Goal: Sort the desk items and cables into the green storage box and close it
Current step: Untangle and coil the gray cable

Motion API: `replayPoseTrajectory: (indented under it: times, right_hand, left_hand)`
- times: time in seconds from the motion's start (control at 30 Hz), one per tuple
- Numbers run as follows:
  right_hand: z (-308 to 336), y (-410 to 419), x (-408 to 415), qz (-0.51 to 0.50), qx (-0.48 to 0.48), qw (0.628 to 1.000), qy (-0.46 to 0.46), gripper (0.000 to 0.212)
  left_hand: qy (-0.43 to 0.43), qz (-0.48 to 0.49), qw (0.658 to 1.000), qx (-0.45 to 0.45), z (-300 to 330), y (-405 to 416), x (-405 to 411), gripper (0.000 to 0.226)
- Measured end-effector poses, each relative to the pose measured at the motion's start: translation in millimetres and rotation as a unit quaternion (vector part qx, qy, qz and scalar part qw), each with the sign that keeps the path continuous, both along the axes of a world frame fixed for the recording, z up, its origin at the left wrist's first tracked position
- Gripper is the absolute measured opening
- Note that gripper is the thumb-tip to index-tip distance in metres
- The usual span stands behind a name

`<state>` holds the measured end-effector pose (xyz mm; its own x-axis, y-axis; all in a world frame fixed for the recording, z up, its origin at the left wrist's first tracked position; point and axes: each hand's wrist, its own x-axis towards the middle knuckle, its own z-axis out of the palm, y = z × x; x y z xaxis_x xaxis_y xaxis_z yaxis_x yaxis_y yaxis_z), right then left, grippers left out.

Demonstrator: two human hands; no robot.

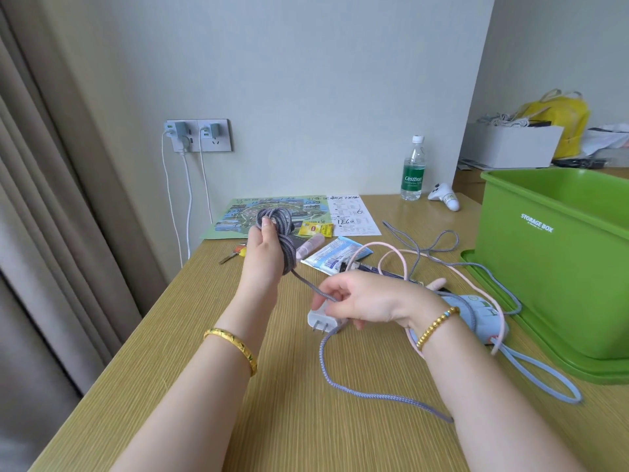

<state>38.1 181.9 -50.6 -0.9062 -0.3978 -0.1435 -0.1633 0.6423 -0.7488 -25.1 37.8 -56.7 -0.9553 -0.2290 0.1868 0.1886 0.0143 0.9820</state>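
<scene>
- Left hand is raised over the desk, gripping a coil of grey cable.
- Right hand pinches the same cable's loose run and holds a white charger just above the desk.
- Green box stands open at right on its lid.
- Pink cable and blue cable lie beside the box.

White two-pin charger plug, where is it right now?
Head view: the white two-pin charger plug is low at centre, above the wooden desk, held under the right hand, just left of the pale blue power strip.
</scene>
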Motion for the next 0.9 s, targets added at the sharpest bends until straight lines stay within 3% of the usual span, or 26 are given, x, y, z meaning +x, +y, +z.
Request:
replayPoseTrajectory:
  times: [0.2, 0.3, 0.4, 0.5, 0.6, 0.73, 0.9]
  right_hand:
    - [7, 5, 6, -0.004, -0.061, 0.994, -0.089, 0.018]
    - [10, 8, 5, -0.045, -0.116, 0.988, -0.087, 0.023]
    - [14, 13, 2, -0.061, -0.214, 0.971, -0.083, 0.022]
    - [15, 19, 5, -0.012, -0.248, 0.965, -0.089, 0.025]
    - [12, 16, 4, 0.0, -0.204, 0.979, -0.029, 0.032]
    - [10, 9, -3, -0.055, -0.182, 0.977, 0.094, 0.034]
    - [7, 8, -6, -0.078, -0.191, 0.965, 0.16, 0.022]
  left_hand:
    - [0.036, 0.077, 0.995, -0.05, 0, -7, -4, 0.034]
    - [0.05, 0.094, 0.992, -0.069, -1, -11, -7, 0.035]
    - [0.034, 0.077, 0.99, -0.112, -2, -16, -10, 0.034]
    - [0.015, 0.025, 0.974, -0.224, -7, -15, -11, 0.034]
    - [0.044, -0.003, 0.949, -0.312, -9, -12, -9, 0.034]
    - [0.075, -0.047, 0.929, -0.359, -5, -12, -6, 0.033]
    - [0.02, -0.221, 0.89, -0.398, -4, -8, 4, 0.033]
